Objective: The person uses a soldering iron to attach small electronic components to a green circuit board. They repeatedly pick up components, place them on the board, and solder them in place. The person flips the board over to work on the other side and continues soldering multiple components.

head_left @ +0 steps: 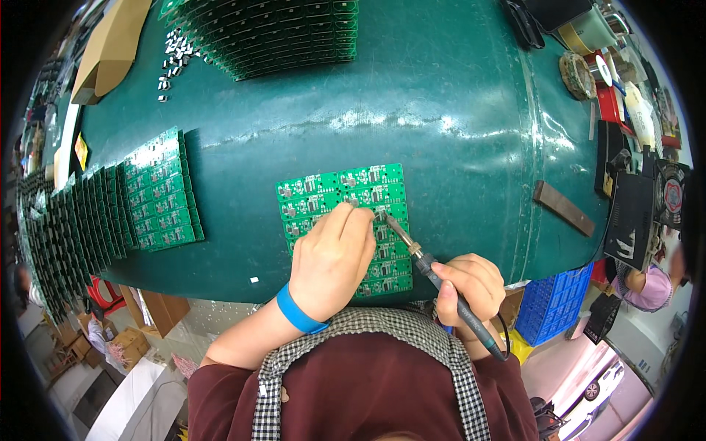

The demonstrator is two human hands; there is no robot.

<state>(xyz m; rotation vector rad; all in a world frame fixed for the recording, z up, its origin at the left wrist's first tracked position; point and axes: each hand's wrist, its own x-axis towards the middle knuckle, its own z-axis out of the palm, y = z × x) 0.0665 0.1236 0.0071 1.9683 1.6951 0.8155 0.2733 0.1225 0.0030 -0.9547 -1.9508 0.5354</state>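
A green circuit board panel (393, 270), made of several small boards in two columns, lies flat on the table in front of me. My left hand (332, 246), with a blue band at the wrist, rests over the panel's middle. Its fingertips are pinched together at the board; whatever is between them is hidden. In my right hand (471, 288) is a soldering iron (422, 257), gripped by its dark handle. The iron's tip meets the panel just right of my left fingertips, by a small component.
Many green panels (158, 195) stand leaning in a row at the left, with another stack (294, 37) at the back. Small metallic components (175, 55) lie scattered near a cardboard box (110, 51). At the right are a dark bar (564, 208), a solder spool (599, 70) and a small fan (671, 195).
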